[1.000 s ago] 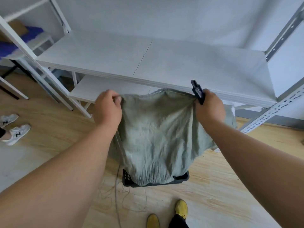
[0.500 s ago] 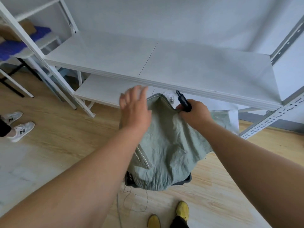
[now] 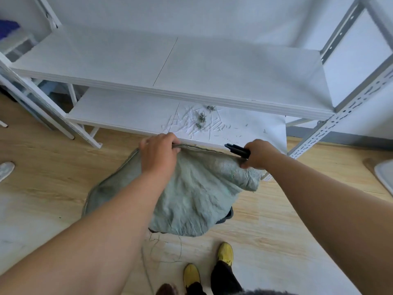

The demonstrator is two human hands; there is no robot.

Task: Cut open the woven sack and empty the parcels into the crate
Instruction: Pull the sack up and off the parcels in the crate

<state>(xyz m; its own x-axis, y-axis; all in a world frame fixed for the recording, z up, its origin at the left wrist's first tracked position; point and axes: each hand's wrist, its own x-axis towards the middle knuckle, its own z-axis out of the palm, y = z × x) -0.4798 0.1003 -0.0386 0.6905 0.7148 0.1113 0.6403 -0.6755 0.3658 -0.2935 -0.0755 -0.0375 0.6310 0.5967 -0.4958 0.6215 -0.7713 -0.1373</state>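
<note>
A limp grey-green woven sack [image 3: 197, 194] hangs upside down over a dark crate [image 3: 229, 214], which it hides almost wholly. My left hand [image 3: 158, 156] grips the sack's upper seam at the left. My right hand [image 3: 258, 153] grips the same seam at the right while also holding a black cutter [image 3: 237, 149] that points left. No parcels show; the crate's inside is covered by the sack.
A white metal rack stands just ahead, with a top shelf [image 3: 170, 67] and a lower shelf [image 3: 131, 111] strewn with cut threads [image 3: 197, 122]. Loose threads [image 3: 163, 245] lie on the wooden floor by my yellow shoes [image 3: 225, 253]. Someone's white shoe [image 3: 5, 170] shows at far left.
My left hand, open half a second ago, has gripped the sack's seam again. Both hands and the sack have dropped lower, below the rack's top shelf.
</note>
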